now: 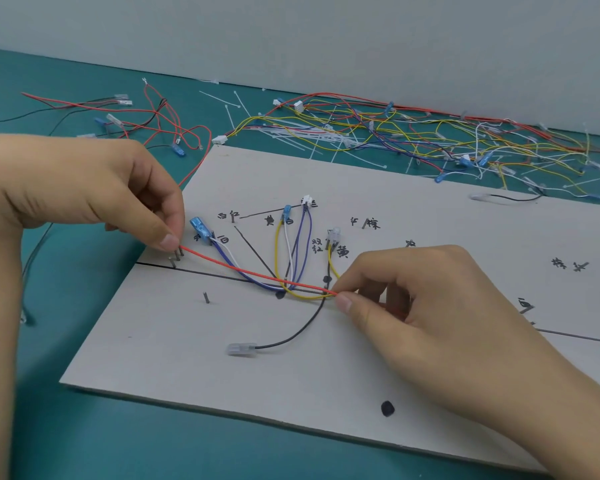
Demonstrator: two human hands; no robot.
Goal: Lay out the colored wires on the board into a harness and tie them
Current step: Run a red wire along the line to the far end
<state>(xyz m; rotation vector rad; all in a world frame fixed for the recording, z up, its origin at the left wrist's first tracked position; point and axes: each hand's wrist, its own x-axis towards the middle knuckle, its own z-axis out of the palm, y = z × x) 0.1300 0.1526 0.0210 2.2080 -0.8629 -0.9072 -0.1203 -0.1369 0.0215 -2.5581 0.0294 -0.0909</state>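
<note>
While your left hand (84, 188) pinches the red wire (257, 274) beside the nails (177, 255) at the left edge of the board (222, 375) and your right hand (447, 313) pinches it near the middle, it runs taut across the yellow wire (277, 247) already laid. Pull harder and it could drag that loop out of place or slip from your grip; slacken and it may wander off the drawn line (153, 265).
</note>
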